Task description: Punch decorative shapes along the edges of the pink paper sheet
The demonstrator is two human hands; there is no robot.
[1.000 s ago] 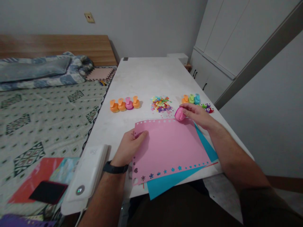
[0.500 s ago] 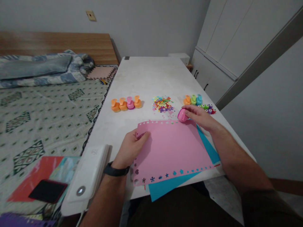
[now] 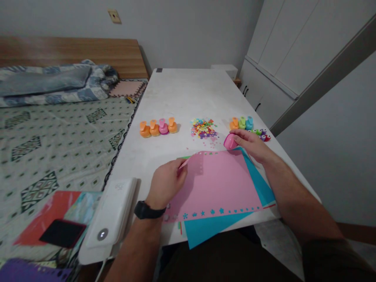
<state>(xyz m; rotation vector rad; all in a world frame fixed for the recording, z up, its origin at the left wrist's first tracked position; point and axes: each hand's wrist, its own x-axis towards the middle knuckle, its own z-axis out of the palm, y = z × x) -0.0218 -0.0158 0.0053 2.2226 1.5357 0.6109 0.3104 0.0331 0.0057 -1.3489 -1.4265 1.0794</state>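
A pink sheet of paper point(image 3: 219, 176) with small shapes punched along its edges lies over a blue sheet point(image 3: 205, 233). My left hand point(image 3: 169, 182) pinches the pink sheet's left side and bends it upward. In my right hand point(image 3: 249, 143) is a pink craft punch point(image 3: 230, 141), held at the sheet's far right edge. Whether the paper is inside the punch's slot, I cannot tell. Just beyond the sheet lies a pile of colourful paper cutouts point(image 3: 204, 128), with a few pink ones scattered near it.
Several punches point(image 3: 154, 128) stand in a row at the left; three more point(image 3: 241, 123) are at the right, beside small owl-like figures point(image 3: 260, 134). A white device point(image 3: 108, 213) sits on the table's left edge. A phone point(image 3: 62, 233) lies on the bed.
My left hand has lifted and curled the pink sheet's left side inward, to the right. A green edge now shows beneath it. My right hand still holds the punch, shifted slightly.
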